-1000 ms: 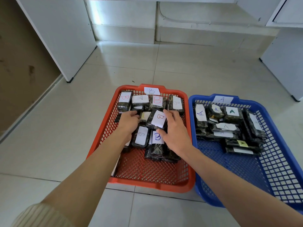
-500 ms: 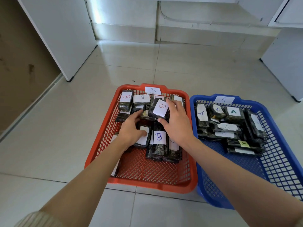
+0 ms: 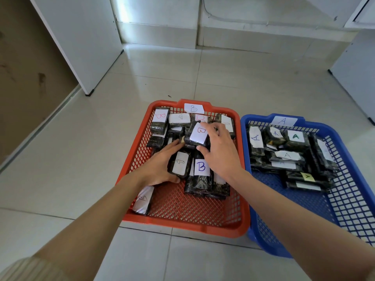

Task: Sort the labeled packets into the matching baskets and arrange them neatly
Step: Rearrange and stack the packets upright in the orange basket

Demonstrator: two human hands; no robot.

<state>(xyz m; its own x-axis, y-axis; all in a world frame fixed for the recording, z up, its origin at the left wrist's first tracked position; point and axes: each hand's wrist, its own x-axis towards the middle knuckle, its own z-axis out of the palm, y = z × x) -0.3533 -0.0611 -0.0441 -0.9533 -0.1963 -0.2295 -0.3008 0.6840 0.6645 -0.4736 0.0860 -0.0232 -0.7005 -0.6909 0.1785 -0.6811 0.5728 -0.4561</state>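
Note:
An orange basket (image 3: 233, 224) tagged B holds several black packets with white B labels. My right hand (image 3: 221, 151) grips one B packet (image 3: 197, 135) at the back middle of the pile, fingers over its far edge and thumb under its near edge. My left hand (image 3: 160, 165) wraps around another B packet (image 3: 179, 164) lying lower in the basket. A third packet with a blue B (image 3: 200, 173) lies between my wrists. The blue basket (image 3: 345, 199) tagged A, on the right, holds several A packets (image 3: 295, 138).
Both baskets sit side by side on a pale tiled floor (image 3: 91, 159). A white cabinet panel (image 3: 81, 37) stands at the back left, another white unit (image 3: 355, 78) at the right. One B packet (image 3: 143, 199) leans against the orange basket's left wall.
My right hand has carried its B packet from the basket's middle toward the back row. My left hand has slid down and closed around the packet lying beside it.

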